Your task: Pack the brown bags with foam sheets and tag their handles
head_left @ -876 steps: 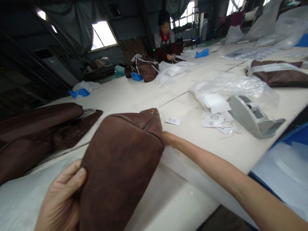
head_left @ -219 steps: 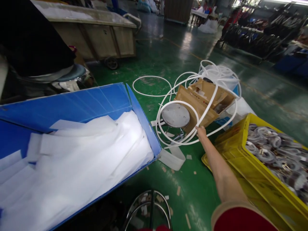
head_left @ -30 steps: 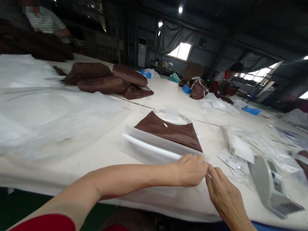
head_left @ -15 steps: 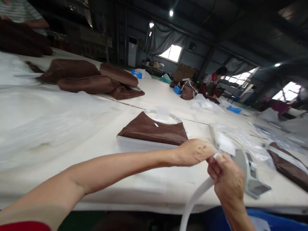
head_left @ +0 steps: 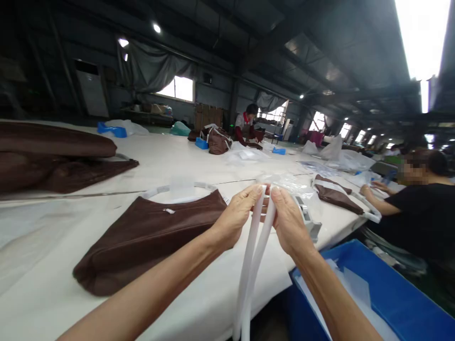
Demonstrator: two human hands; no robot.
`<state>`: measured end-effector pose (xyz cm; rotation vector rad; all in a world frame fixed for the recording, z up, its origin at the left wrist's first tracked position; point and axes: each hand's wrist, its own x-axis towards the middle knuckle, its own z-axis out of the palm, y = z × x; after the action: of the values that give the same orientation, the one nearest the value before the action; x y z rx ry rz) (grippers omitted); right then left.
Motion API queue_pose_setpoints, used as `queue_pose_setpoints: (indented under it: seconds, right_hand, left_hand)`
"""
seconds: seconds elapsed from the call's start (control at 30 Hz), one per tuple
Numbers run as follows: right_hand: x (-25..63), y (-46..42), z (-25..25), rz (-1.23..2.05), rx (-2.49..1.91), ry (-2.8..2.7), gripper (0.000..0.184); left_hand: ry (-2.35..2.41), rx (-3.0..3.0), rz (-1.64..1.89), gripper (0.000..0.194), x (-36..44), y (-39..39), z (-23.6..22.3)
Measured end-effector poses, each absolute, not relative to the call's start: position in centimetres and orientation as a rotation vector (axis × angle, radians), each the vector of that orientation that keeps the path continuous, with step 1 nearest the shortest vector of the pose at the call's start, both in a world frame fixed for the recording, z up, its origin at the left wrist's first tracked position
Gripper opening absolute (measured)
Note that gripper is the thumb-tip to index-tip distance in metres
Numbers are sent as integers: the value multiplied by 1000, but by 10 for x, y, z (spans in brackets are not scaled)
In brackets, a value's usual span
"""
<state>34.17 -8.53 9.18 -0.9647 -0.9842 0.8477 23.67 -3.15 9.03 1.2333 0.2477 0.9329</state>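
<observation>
In front of me, a white, soft-looking strip (head_left: 250,265) hangs down in two lengths, its tops pinched side by side between my hands. My left hand (head_left: 241,206) grips the left length with thumb and fingers, and my right hand (head_left: 287,219) grips the right one. The lower ends run out of view. Behind my left forearm lies a brown handbag (head_left: 142,237) with a small white tag on its front and a white-wrapped handle (head_left: 153,191). A grey tape dispenser (head_left: 313,226), partly hidden, is just beyond my right hand.
A blue bin (head_left: 401,289) with white sheets stands below the table edge at right. More brown bags (head_left: 53,142) lie at left. Another brown bag (head_left: 336,195) is near a person in black (head_left: 423,213). Another person (head_left: 245,125) works across the white table (head_left: 170,161).
My view has swung right, bringing in the blue bin and the person in black. My hands, earlier together at one spot, now hold two strip lengths side by side.
</observation>
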Motion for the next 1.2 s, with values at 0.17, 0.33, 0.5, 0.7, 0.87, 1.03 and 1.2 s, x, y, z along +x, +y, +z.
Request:
queue_pose_setpoints:
  seconds: [0.17, 0.33, 0.5, 0.7, 0.87, 1.03, 1.2]
  right_hand:
    - [348, -76, 85, 771, -923, -977, 34]
    - [359, -57, 105, 677, -956, -899, 41]
    - [369, -60, 108, 616, -1140, -961, 38]
    - [355, -137, 32, 957, -1352, -1165, 46]
    - [352, -185, -19, 1191, -1479, -1146, 49]
    - [355, -196, -23, 1152, -1561, -1153, 39]
    - [342, -190, -26, 1079, -1705, -1158, 28]
  left_hand:
    - [257, 1233, 1053, 38, 255, -33, 90]
    - [263, 1134, 716, 48, 262, -45, 64]
    - [272, 977, 687, 38, 261, -45, 52]
    - [247, 807, 981, 36, 257, 2, 64]
    - [225, 762, 1058, 35, 252, 24, 66]
    - [221, 707, 1101, 32, 255, 27, 66]
    - [178, 701, 1138, 24, 257, 24, 65]
